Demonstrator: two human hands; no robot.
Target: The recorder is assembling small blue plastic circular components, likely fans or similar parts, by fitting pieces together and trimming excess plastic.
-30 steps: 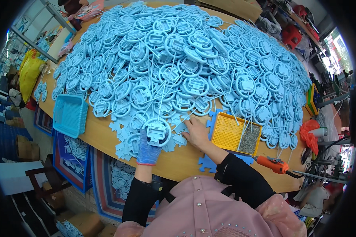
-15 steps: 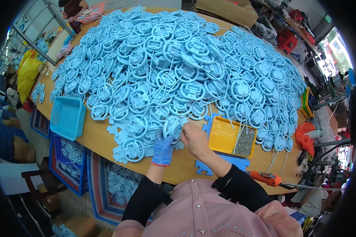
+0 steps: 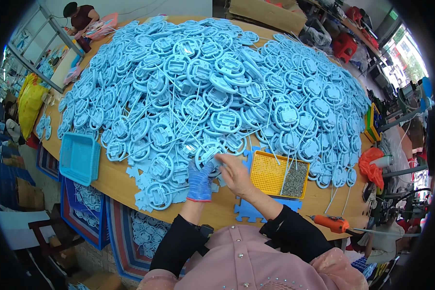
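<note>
My left hand (image 3: 199, 183), in a blue knit glove, grips the lower side of a light-blue round plastic part (image 3: 208, 152) with a ring frame and a boxy middle. My right hand (image 3: 238, 177) is bare, its fingers bunched at the right side of that part. Whether a small piece sits between those fingertips is hidden. Behind both hands rises a big heap of like blue parts (image 3: 227, 121), many with thin stems. Flat light-blue pieces (image 3: 142, 181) lie left of my gloved hand.
Right of my hands, a yellow tray (image 3: 266, 175) with small metal screws (image 3: 295, 180) rests on a blue foam mat (image 3: 251, 211). An orange electric screwdriver (image 3: 331, 223) lies at the table's near right. At the left edge stands a blue basket (image 3: 79, 159). Another person (image 3: 84, 19) sits far left.
The whole view has shifted slightly, the table sitting a little lower and left. My right hand still meets the part's right side, with its fingers slightly further over it.
</note>
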